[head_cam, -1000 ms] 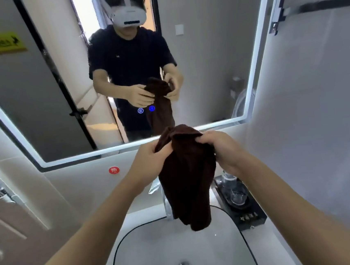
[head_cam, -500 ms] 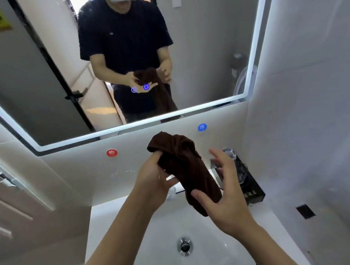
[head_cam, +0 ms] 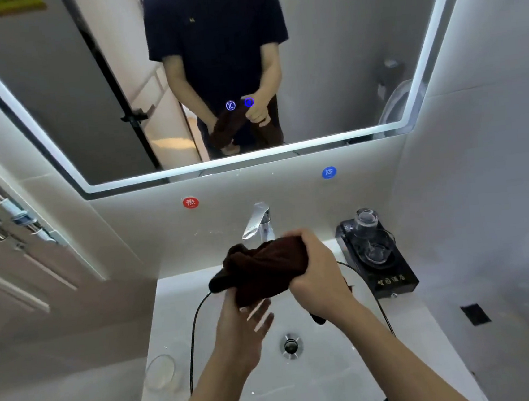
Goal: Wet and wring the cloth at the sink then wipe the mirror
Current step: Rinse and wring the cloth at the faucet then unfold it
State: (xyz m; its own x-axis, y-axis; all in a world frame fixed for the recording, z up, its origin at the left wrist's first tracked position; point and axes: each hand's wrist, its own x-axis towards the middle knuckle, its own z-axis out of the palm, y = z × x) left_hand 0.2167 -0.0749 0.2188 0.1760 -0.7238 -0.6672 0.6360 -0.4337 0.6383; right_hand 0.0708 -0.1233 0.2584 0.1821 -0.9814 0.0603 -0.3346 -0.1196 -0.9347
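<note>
- The mirror (head_cam: 51, 75) is hanging on the wall above the faucet (head_cam: 258, 220), not yet wiped. If the cloth is going up to it dripping, it is likely to be leaving streaks and runs down the glass.
- The sink (head_cam: 307, 390) is lying below and in front of the faucet. No water is showing at the spout, so the wetting step is looking unfinished, though I cannot tell whether the cloth is already damp.
- The cloth (head_cam: 263, 271), dark brown and bunched, is hanging just in front of the faucet, over the basin. One end is drooping to the faucet's left, and so loose a bundle is risking slipping into the sink or wringing unevenly.
- The right hand (head_cam: 319, 279) is gripping the cloth's end to the right of the faucet, fingers curled round it. Most of the load is probably resting on this one grasp.
- The left hand (head_cam: 240, 328) is lying under the cloth, in front of the faucet, palm up, fingers spread and blurred, holding nothing. A late catch would be leaving the twist one-handed.
- The black tray (head_cam: 397, 279) of glasses (head_cam: 367, 222) is standing on the desk just right of the faucet. A hard twist could be sending the right wrist, or spray, into them.
</note>
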